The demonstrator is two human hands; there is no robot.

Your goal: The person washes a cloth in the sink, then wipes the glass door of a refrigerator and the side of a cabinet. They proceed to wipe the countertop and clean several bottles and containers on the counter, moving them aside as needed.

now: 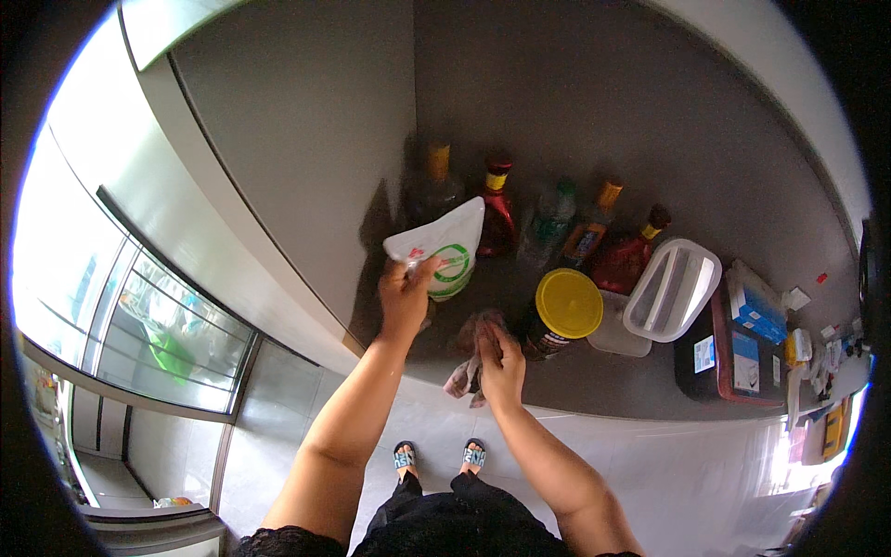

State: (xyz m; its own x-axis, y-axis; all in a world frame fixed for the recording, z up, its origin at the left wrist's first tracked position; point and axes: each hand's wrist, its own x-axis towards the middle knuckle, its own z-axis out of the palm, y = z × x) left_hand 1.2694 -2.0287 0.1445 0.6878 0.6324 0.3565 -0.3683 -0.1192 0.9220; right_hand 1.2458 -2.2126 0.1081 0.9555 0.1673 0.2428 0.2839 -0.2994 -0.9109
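Observation:
My left hand point(406, 295) is closed on the near edge of a white plastic bag point(444, 243) with a green ring printed on it. The bag is held tilted over the left part of a dark shelf point(594, 397), hiding part of what stands behind it. In my right hand point(501, 364) a crumpled greyish-pink cloth point(469, 357) is gripped, close to the shelf's front edge. Just right of that hand stands a dark tub with a yellow lid point(569, 304). A red bottle point(497, 212) with a yellow neck band stands right behind the bag.
Behind the tub are a clear green-capped bottle point(549, 223), an orange-capped bottle point(590, 225) and another red bottle point(624, 263). Clear plastic containers point(672, 290) and a dark box point(701, 357) with blue packets stand farther right. A grey wall panel point(306, 139) bounds the left side.

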